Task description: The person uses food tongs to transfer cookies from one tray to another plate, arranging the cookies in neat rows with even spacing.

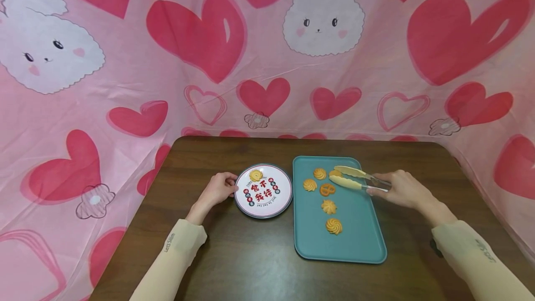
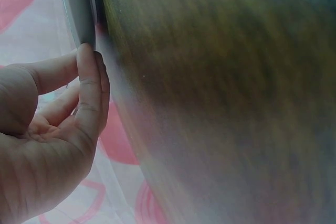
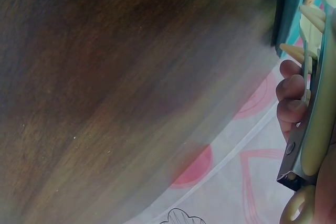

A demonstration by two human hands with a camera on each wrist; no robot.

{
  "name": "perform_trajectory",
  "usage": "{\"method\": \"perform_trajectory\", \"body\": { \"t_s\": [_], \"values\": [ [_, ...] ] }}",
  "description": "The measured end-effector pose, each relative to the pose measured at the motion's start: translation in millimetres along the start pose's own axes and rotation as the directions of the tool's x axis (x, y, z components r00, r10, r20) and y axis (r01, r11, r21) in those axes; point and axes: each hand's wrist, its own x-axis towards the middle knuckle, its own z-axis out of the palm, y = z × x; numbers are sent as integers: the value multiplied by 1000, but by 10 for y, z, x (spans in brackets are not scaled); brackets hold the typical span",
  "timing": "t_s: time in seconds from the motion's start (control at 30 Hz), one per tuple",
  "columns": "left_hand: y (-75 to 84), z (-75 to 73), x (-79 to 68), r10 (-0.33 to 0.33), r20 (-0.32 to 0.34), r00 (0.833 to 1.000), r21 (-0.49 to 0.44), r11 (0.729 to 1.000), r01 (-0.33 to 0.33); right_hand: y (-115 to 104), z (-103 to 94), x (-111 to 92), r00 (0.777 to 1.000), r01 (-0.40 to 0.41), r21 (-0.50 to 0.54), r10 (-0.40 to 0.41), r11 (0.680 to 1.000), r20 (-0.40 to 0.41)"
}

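My right hand (image 1: 403, 190) grips a pair of tongs (image 1: 350, 182) with cream-coloured tips and metal arms. The tips are spread over a cookie (image 1: 334, 173) near the top of the teal tray (image 1: 359, 240), partly covering it in the head view. In the right wrist view, fingers curl round the tongs (image 3: 317, 124). My left hand (image 1: 218, 187) pinches the left rim of a round white plate (image 1: 277, 201) with red lettering and a dark edge. One swirled cookie (image 1: 256, 175) lies near the plate's top. The left wrist view shows thumb and fingers at the plate's edge (image 2: 79, 14).
Also on the tray are a pretzel-shaped cookie (image 1: 327, 190) and several swirled cookies (image 1: 334, 226). Plate and tray stand side by side on a dark wooden table (image 1: 251, 259). A pink cloth (image 1: 267, 68) with hearts and rabbits hangs behind and around it.
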Motion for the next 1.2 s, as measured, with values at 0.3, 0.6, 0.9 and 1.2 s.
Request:
{"method": "perform_trajectory", "body": {
  "t_s": [0.3, 0.6, 0.9, 1.2],
  "values": [
    [-1, -2, 6, 2, -1, 1000, -2, 1000, -2, -11, -57, 32, 998, 28, -22, -30, 999, -56],
    [-12, 0, -1, 12, 1, 1000, 2, 1000, -12, -98, -147, 119, 997, 41, 2, -41, 999, -63],
    [-10, 4, 3, 8, -3, 1000, 8, 1000, -8, -242, -199, 273, 994, 67, -30, -69, 997, -85],
    [-7, 5, 3, 9, -5, 1000, 7, 1000, -9, -395, -200, 442, 987, 130, -22, -132, 991, -94]
  ]
}}
